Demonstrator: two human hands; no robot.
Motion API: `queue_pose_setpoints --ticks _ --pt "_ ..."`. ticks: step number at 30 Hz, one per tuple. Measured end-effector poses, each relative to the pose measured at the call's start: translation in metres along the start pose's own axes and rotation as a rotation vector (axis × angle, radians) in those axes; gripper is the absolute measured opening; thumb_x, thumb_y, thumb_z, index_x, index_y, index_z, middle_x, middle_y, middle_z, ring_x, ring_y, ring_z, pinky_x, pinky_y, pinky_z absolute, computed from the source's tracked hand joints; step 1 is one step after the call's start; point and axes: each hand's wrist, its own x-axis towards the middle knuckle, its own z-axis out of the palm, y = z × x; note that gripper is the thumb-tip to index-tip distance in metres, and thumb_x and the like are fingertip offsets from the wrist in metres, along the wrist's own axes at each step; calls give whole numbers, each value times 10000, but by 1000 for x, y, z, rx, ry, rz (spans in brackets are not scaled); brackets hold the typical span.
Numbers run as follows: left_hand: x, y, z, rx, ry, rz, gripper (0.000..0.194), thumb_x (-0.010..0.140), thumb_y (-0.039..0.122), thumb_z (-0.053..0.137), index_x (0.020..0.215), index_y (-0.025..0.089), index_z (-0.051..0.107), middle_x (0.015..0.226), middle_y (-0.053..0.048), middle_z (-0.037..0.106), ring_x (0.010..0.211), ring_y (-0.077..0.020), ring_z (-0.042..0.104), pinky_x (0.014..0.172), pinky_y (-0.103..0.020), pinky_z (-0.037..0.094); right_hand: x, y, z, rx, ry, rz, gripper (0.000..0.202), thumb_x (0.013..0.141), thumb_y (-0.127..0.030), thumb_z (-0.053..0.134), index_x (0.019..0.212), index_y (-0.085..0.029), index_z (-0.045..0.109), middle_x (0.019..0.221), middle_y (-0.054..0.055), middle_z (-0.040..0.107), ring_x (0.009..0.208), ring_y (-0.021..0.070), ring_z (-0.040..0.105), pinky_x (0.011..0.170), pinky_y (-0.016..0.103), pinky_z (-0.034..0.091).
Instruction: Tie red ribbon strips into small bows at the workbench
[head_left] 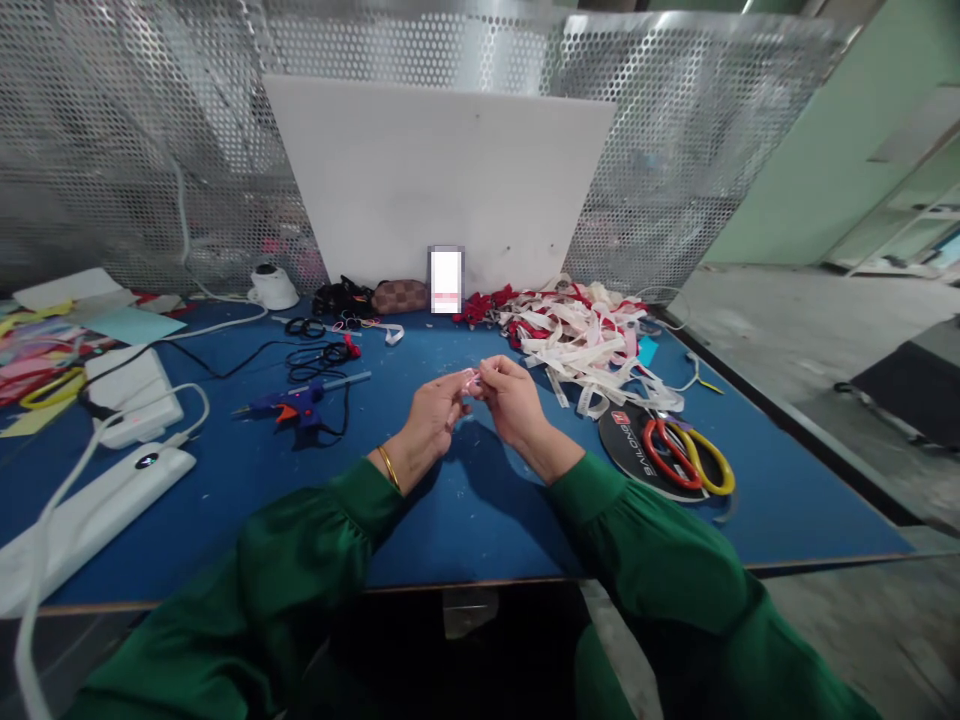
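Observation:
Above the middle of the blue table my left hand (439,410) and my right hand (514,395) meet at the fingertips. Between them is a small pink, shiny piece (471,380), mostly hidden by the fingers, so its kind is unclear. Both hands are closed in a pinch on it. Left of my hands lies a blue glue gun (300,403) with an orange trigger and a glue stick out of its back. Beyond my right hand spreads a heap of white and red ribbon strips (577,335).
Scissors with red and yellow handles (705,462) lie on a black round disc (626,450) at the right. White power strips (97,520) and cables occupy the left, near coloured sheets (45,350). A white board (450,180) stands behind a patterned pouch (400,296).

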Motion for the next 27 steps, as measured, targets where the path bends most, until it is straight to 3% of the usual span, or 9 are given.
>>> queue_pose_setpoints --ticks 6,12,19,27 --pt "2 -7 -3 -27 3 27 187 701 304 742 764 142 670 519 67 579 300 7 309 508 -207 412 -1 -1 -2 24 -68 32 328 669 -432 747 692 -204 514 558 -43 535 527 98 466 536 238 373" --pt "7 -7 -4 -30 -12 20 209 665 308 771 683 144 643 436 83 487 317 -3 313 495 -202 396 -3 -4 -2 -210 -107 -120 292 721 -416 725 690 -203 526 625 -27 588 581 104 490 571 237 397" --pt "4 -8 0 -119 -40 17 239 717 299 754 869 127 688 530 67 560 326 11 301 463 -187 363 1 -3 -5 157 -78 166 303 663 -383 768 691 -197 530 578 -39 535 496 81 414 507 229 364" --pt "5 -12 -4 -268 -148 -36 188 739 215 746 897 136 683 605 68 597 355 10 329 505 -186 418 -1 -6 -5 218 -95 130 307 644 -338 806 646 -181 542 547 -42 538 487 69 365 469 199 322"
